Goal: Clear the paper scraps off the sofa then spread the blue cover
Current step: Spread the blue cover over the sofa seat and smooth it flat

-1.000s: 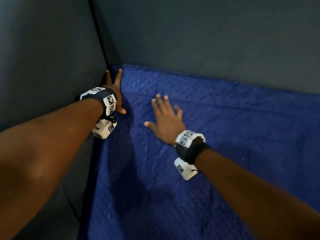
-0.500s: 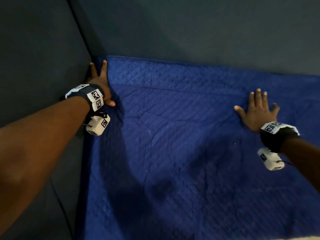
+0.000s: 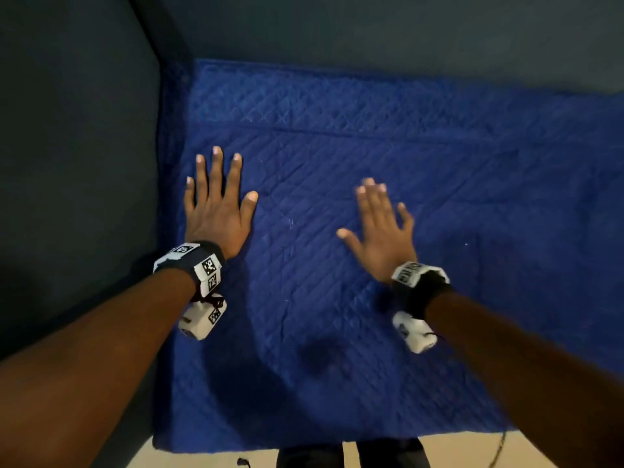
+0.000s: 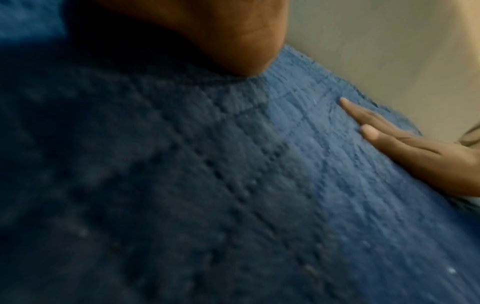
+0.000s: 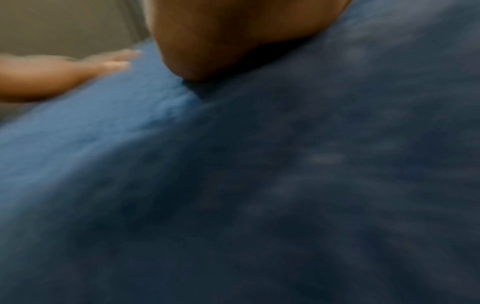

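Where the dark sofa [image 3: 77,157] arm meets the seat, the quilted blue cover [image 3: 337,298] lies spread flat, its left edge tucked out of sight in the crease. Left hand [image 3: 217,211] presses palm-down near that edge, fingers straight. Right hand [image 3: 381,238], motion-blurred, rests flat just beside it, fingers splayed, gripping nothing. Both wrist views are dim and smeared, showing only palm heels on fabric.
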